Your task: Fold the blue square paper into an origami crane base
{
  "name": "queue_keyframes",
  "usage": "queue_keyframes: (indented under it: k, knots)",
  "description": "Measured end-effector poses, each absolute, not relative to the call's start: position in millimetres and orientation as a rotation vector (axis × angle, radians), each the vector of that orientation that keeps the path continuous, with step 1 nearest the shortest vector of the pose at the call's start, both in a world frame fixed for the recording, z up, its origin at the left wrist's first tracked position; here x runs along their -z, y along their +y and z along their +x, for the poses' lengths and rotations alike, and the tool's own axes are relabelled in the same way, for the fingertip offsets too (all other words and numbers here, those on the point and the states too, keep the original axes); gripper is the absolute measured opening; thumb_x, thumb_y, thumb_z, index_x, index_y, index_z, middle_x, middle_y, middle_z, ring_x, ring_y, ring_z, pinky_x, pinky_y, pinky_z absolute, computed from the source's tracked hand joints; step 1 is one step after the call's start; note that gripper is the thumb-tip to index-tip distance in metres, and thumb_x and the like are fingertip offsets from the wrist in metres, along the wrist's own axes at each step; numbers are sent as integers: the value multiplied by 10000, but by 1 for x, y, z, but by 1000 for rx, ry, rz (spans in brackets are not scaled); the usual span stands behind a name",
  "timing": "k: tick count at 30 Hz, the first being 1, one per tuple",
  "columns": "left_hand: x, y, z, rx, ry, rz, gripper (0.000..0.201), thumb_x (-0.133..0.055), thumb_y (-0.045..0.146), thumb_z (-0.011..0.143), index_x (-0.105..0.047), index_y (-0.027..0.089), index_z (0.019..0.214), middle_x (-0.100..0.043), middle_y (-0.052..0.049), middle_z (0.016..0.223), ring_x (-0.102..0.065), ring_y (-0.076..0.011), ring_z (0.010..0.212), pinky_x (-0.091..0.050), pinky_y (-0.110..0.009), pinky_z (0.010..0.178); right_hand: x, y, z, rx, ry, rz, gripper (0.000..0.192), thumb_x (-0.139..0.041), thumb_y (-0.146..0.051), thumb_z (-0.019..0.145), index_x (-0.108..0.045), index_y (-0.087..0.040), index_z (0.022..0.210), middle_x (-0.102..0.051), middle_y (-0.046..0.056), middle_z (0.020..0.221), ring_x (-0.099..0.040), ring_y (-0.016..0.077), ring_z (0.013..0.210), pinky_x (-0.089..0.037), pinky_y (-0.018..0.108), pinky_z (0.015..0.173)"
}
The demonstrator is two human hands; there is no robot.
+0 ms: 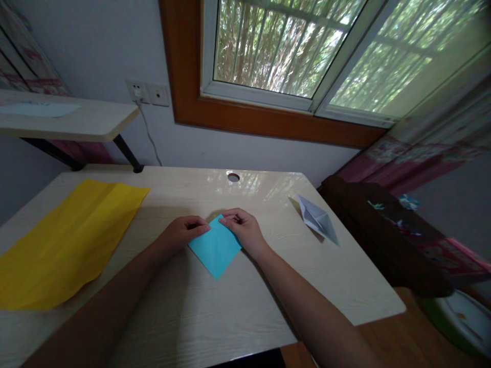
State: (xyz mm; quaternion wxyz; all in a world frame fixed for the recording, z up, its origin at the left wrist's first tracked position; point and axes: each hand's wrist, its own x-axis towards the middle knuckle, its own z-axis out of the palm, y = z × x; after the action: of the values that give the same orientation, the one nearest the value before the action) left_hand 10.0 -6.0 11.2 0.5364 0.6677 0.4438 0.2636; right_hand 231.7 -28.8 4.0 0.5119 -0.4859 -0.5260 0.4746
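Observation:
A light-blue sheet of origami paper (217, 250), square and turned like a diamond, is between my two hands just above or on the desk. My left hand (186, 231) pinches its upper left edge between thumb and fingers. At the top corner, my right hand (242, 227) grips the paper with thumb and bent fingers. The lower corner of the paper points toward me. Whether it has several layers I cannot tell. To the right on the desk lies a folded white paper boat (318, 220), tilted on its side.
A large yellow sheet (76, 240) covers the desk's left side. The pale wooden desk (238, 317) has a round cable hole (233, 177) at the back. A raised shelf (103, 122) stands back left, near a wall socket (148, 93). Beyond the right edge is dark furniture (356, 209).

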Motion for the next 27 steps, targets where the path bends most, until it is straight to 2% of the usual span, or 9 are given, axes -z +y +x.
queue_keyframes:
  k: [7,14,19,27]
  knots:
    - [-12,-6,10,-678,1063,1569,337,-689,517,790,-682,185,737,-598,13,663,-515,-151,627,-379,-248,568,-2,-29,232,-1153,-1279,-1164,210,-801,-400,766,-769,-251,911,-753,15,834,-668,176,772,-506,298,711]
    - [-9,-7,11,-777,1107,1572,296,-683,477,798,-659,186,747,-592,18,677,-515,-150,639,-384,-246,578,2,-27,234,-1148,-1325,-1120,282,-773,-406,799,-757,-256,1036,-742,16,857,-662,177,784,-500,298,720]
    - [-8,-6,10,-881,1132,1516,295,-692,467,796,-633,181,751,-565,28,688,-500,-142,649,-382,-246,599,0,-27,236,-1160,-1264,-1108,259,-795,-380,777,-748,-248,996,-719,3,799,-626,155,717,-475,280,672]
    - [-8,-4,8,-825,1085,1511,296,-671,475,824,-634,182,795,-562,32,715,-502,-142,663,-378,-243,606,2,-27,237,-1106,-1260,-1148,240,-794,-401,775,-750,-238,945,-727,21,826,-642,176,758,-498,298,702]
